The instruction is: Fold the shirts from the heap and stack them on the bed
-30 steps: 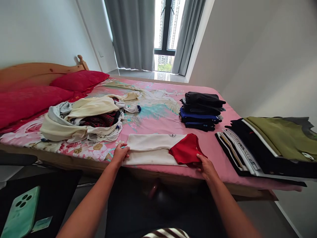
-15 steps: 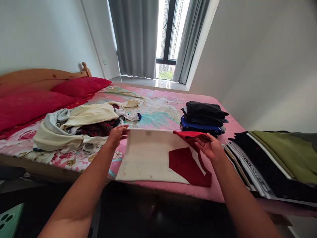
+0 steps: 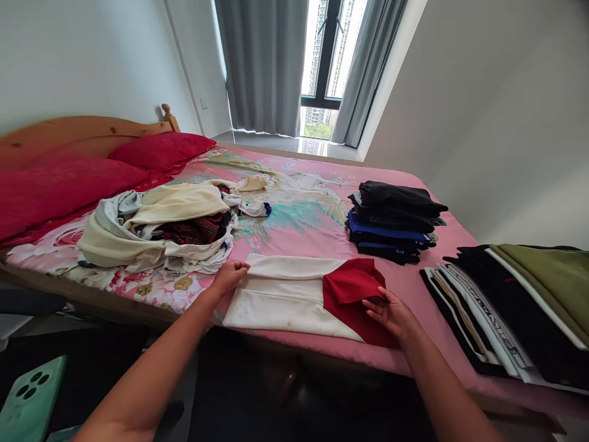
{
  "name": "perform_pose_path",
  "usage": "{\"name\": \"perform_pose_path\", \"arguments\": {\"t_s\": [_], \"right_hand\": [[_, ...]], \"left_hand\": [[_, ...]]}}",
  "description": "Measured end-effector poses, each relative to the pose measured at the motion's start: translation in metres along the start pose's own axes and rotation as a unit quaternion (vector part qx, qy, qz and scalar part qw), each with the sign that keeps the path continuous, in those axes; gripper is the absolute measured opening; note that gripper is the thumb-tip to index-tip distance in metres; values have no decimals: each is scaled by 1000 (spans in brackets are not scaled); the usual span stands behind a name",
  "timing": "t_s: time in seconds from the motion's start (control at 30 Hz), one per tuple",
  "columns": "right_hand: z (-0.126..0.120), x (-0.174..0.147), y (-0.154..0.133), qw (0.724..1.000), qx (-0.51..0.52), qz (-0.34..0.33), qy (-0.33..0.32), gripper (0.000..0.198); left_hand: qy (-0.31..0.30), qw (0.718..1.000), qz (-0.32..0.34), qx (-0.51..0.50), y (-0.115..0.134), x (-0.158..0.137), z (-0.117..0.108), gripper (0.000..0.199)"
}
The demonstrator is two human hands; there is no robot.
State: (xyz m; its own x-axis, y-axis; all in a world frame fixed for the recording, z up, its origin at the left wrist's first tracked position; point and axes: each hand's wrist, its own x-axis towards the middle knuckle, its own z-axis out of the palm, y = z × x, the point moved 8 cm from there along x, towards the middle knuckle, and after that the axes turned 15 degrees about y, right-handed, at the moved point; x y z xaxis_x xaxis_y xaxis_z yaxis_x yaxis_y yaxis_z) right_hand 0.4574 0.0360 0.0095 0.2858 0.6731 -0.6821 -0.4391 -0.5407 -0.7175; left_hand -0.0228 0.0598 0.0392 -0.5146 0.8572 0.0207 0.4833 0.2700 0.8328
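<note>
A white and red shirt point(image 3: 285, 301) lies partly folded along the near edge of the bed, its far side turned over toward me. My left hand point(image 3: 232, 275) pinches the white hem at the left end of the fold. At the other end, my right hand point(image 3: 389, 312) has its thumb over the red shoulder part, with the fingers beneath the cloth. A loose heap of clothes point(image 3: 179, 212), cream, grey and plaid, lies beyond my left hand. Past my right hand stands a folded stack of black and blue clothes point(image 3: 393, 218).
A larger pile of folded clothes point(image 3: 529, 301), olive on top, lies at the bed's right edge. Red pillows point(image 3: 161, 150) rest by the wooden headboard point(image 3: 96, 126). A green phone point(image 3: 34, 393) is low at the left, below the bed's pink sheet point(image 3: 304, 233).
Both hands have brought the shirt's far edge down toward me, so it now lies folded over and narrower. The view has shifted slightly, moving the scene rightward at the right side.
</note>
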Motion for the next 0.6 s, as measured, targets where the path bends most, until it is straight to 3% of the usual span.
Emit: {"name": "perform_pose_path", "arguments": {"t_s": [0.1, 0.17, 0.23, 0.37, 0.43, 0.53, 0.6], "right_hand": [[-5, -4, -7, 1000, -9, -18, 2, 11], [-15, -1, 1, 999, -32, -10, 25, 14], [-23, 3, 11, 998, -58, 4, 34, 17], [-23, 5, 17, 996, -86, -11, 26, 27], [-19, 3, 15, 995, -91, -26, 23, 35], [-15, 1, 10, 997, -68, -36, 17, 32], [-17, 2, 10, 998, -40, -36, 18, 25]], "left_hand": [[-18, 998, 42, 34, 5, -6, -1, 25], [-39, 996, 52, 68, 2, -13, 1, 18], [-22, 993, 65, 97, 2, -18, -1, 16], [50, 958, 231, 165, 29, -28, 0, 29], [10, 933, 292, 208, 34, -36, 17, 41], [-73, 912, 286, 286, 15, -43, 41, 54], [-92, 905, 278, 308, 3, -45, 47, 56]]}}
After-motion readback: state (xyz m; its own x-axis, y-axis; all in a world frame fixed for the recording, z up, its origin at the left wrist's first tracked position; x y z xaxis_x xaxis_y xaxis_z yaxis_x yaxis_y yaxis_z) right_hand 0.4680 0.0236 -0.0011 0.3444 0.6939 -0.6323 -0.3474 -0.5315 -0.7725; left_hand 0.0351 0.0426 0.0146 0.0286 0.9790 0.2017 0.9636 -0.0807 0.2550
